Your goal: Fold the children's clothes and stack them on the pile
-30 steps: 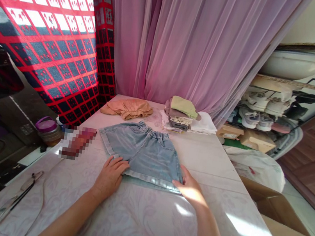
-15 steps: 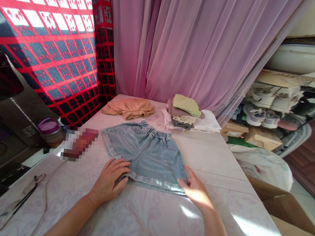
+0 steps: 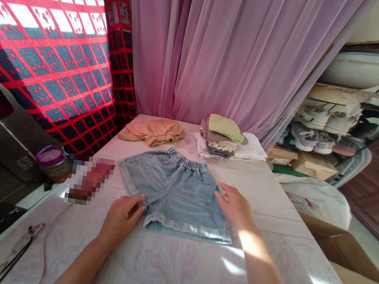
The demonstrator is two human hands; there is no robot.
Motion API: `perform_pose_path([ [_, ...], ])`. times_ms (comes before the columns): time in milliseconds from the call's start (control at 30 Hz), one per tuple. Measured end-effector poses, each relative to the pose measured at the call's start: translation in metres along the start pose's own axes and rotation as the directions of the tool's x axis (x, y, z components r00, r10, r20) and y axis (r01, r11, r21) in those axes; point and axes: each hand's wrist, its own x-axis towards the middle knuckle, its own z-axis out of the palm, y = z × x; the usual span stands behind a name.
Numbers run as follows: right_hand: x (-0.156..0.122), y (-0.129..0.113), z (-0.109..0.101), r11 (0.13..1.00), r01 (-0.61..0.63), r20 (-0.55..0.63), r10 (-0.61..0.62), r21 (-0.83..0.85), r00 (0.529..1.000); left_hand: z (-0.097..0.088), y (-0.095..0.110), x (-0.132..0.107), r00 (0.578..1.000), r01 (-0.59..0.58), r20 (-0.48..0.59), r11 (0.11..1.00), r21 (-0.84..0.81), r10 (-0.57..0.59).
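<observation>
From the head camera, a pair of pale blue denim shorts [image 3: 182,193] lies spread on the cloth-covered table [image 3: 280,203], waistband away from the person. The left hand [image 3: 123,215] touches the inner corner of the left leg's hem, fingers bent; whether it pinches cloth, I cannot tell. The right hand [image 3: 236,206] rests at the shorts' right side edge, thumb and fingers parted.

Beyond the waistband sit one orange garment [image 3: 155,131], one folded pile [image 3: 226,127] topped with light green, and one white folded cloth [image 3: 252,149] just beside it — these bound the far side, with the purple curtain [image 3: 218,46] behind. Left of the shorts is one pixelated reddish object [image 3: 89,181]; nearer the person lies a pale cord [image 3: 43,253].

Two pairs of shoes stand on the rack [image 3: 355,104] at right. The table's right edge runs past an open carton [image 3: 358,276] — room for the right arm lies between that edge and the shorts, and more tabletop extends nearer the person.
</observation>
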Motion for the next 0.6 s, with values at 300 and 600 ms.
perform_pose_path([
  [300, 0.103, -0.031, 0.027, 0.988, -0.155, 0.235, 0.153, -0.012, 0.96, -0.007, 0.001, -0.007, 0.999, 0.03, 0.03, 0.995, 0.097, -0.033],
  [600, 0.102, -0.012, 0.037, 0.991, -0.129, 0.23, 0.122, 0.018, 0.966, -0.012, 0.026, -0.008, 0.979, -0.204, 0.017, 0.97, 0.136, 0.203],
])
